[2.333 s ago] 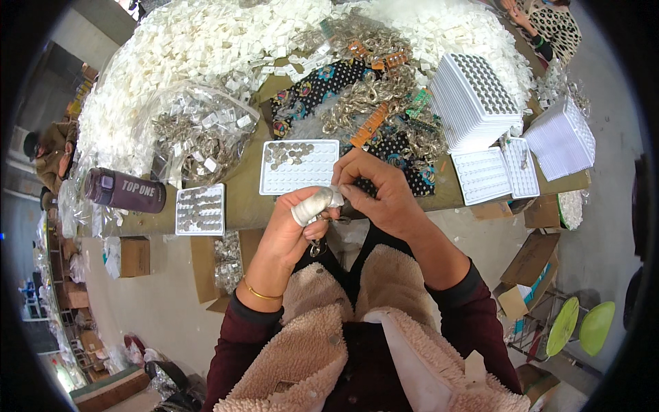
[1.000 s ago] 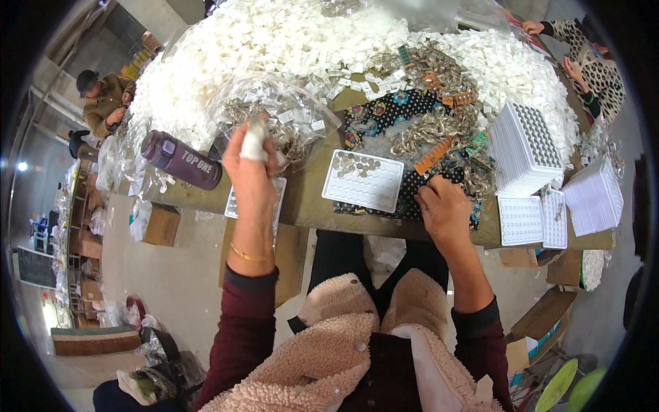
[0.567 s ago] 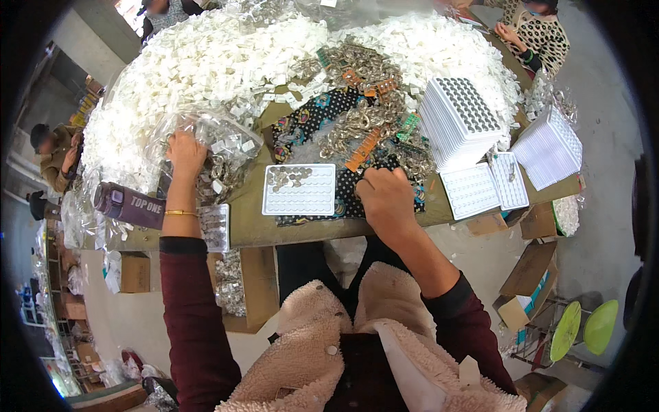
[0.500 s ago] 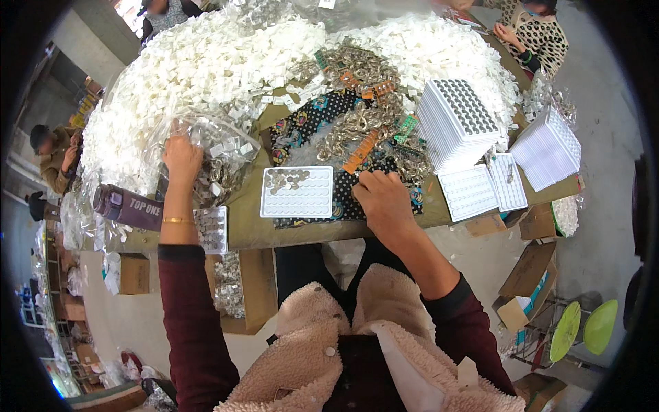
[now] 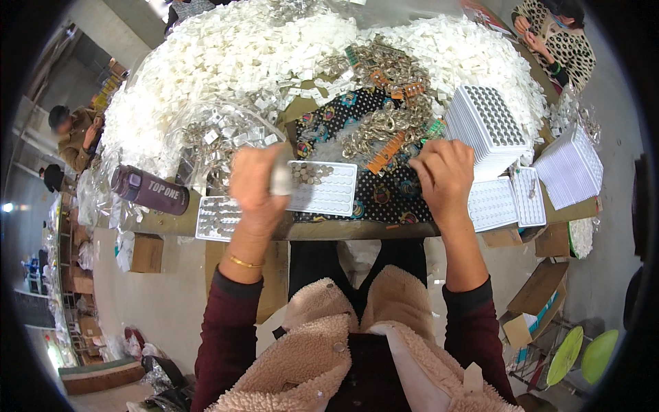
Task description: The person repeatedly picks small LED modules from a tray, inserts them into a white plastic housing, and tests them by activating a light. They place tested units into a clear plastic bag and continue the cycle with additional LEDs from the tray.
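Above the left end of a white pocketed tray (image 5: pixel 338 193), my left hand (image 5: pixel 255 180) is closed and smeared by motion. A blurred small white piece (image 5: pixel 281 176) shows at its fingertips. Grey round metal discs (image 5: pixel 312 173) lie in the tray's far left part. My right hand (image 5: pixel 445 172) is at the right edge of a black dotted cloth (image 5: pixel 388 196), its fingers curled; what they hold, if anything, is hidden. Beyond it lies a heap of shiny metal parts (image 5: pixel 384 127) with an orange strip (image 5: pixel 386 152). A second tray with discs (image 5: pixel 218 218) sits partly behind my left forearm.
Large heaps of white plastic pieces (image 5: pixel 233 58) cover the table's far side. A tall stack of white trays (image 5: pixel 484 127) stands right, flat trays (image 5: pixel 491 204) before it. A purple bottle (image 5: pixel 149 190) and a clear bag (image 5: pixel 220 130) are left. Other people sit around the table.
My left hand has come out of the clear bag toward the tray, now with a white piece at its fingers. My right hand has moved right, away from the orange strip. The view has shifted.
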`<state>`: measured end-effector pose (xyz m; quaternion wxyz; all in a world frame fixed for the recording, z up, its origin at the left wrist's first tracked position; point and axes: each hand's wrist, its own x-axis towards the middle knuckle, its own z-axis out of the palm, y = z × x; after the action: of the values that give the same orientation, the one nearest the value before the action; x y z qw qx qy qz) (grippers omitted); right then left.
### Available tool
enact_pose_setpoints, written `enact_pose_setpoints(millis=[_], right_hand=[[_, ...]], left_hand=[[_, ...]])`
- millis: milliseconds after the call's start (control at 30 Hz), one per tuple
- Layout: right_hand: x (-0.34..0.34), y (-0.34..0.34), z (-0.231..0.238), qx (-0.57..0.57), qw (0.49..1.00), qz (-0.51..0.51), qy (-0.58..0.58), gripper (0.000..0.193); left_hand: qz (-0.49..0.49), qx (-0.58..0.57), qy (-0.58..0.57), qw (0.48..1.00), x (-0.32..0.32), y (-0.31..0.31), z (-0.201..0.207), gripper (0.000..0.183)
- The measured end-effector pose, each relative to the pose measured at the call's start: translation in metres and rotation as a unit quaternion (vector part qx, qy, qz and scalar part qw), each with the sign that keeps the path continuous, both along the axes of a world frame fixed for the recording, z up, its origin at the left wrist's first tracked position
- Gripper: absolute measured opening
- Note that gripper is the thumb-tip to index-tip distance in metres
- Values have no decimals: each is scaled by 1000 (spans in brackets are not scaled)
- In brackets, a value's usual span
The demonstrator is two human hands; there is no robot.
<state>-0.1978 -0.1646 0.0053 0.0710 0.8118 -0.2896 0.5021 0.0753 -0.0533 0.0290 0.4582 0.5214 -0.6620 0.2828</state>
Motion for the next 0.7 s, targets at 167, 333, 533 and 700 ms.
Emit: enact_pose_setpoints(millis=[167,333,533,700], right_hand=[[-2,9,-5,84,991,36,95,15],[1,11,-6,69,989,0,128,34],[-3,3,-11,143,982,-84,91,37],[-11,2,-17,132,982,-104,86,32]], left_hand=[[-60,211,42,975,-15,-50,-17,31],[-14,200,82,976,5,-111,-40,46],[115,302,-38,946,31,-167,-56,45],[227,379,-131,888,41,-177,-57,25]])
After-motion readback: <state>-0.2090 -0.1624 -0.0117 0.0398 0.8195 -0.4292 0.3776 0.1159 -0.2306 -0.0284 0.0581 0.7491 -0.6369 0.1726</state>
